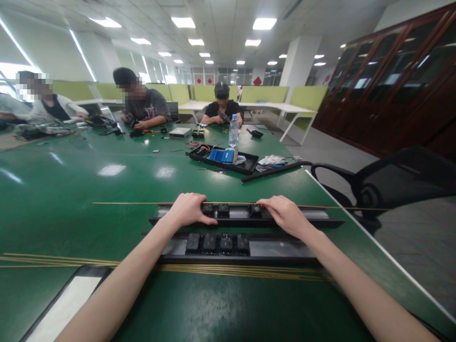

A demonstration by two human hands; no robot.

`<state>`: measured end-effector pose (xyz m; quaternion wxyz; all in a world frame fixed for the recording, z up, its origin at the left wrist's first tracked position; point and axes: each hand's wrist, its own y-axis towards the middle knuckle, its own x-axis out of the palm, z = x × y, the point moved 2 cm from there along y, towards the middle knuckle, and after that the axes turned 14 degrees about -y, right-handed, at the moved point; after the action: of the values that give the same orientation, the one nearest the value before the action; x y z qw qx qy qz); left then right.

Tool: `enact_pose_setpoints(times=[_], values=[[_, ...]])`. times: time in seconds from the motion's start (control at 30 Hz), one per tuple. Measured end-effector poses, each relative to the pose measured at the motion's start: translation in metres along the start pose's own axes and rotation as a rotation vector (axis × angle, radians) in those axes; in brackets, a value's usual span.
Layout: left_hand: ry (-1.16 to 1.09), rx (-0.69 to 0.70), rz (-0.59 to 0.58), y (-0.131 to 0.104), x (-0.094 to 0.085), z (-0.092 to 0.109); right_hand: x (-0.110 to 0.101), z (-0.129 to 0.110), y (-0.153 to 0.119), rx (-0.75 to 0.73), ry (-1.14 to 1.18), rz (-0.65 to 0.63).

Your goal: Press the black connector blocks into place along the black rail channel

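A long black and grey rail (290, 213) lies crosswise before me, with several black blocks (223, 210) set in its channel. My left hand (188, 209) grips this rail at the left, thumb along the front edge and fingers over the back; it partly covers a block. A thin brass rod (124, 203) runs along the rail's back side, past both ends. My right hand (283, 214) pinches at the rod beside the rightmost block (255, 211); the exact contact is hidden by the fingers. Nearer to me, a second rail (278, 249) carries several black blocks (211, 243) side by side.
Several brass rods (228, 269) lie along the near side. A white-screened tablet-like panel (66, 304) sits at the lower left. Farther off are a black tray (245, 164), a water bottle (233, 130) and a black strip (274, 172). Several people sit across the green table (89, 199).
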<state>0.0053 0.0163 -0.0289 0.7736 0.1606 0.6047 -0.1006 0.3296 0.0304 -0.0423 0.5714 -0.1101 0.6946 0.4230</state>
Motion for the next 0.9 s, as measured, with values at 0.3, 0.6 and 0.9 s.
enact_pose_setpoints(times=[0.3, 0.6, 0.9], values=[[-0.012, 0.005, -0.001, 0.0, -0.002, 0.0, 0.003, 0.007, -0.002, 0.13, 0.118, 0.045], [-0.019, -0.012, -0.006, 0.0, -0.002, 0.001, -0.006, 0.01, 0.0, 0.128, 0.08, 0.058], [-0.012, -0.005, -0.001, 0.0, -0.001, -0.001, -0.022, 0.017, 0.004, 0.009, 0.158, -0.035]])
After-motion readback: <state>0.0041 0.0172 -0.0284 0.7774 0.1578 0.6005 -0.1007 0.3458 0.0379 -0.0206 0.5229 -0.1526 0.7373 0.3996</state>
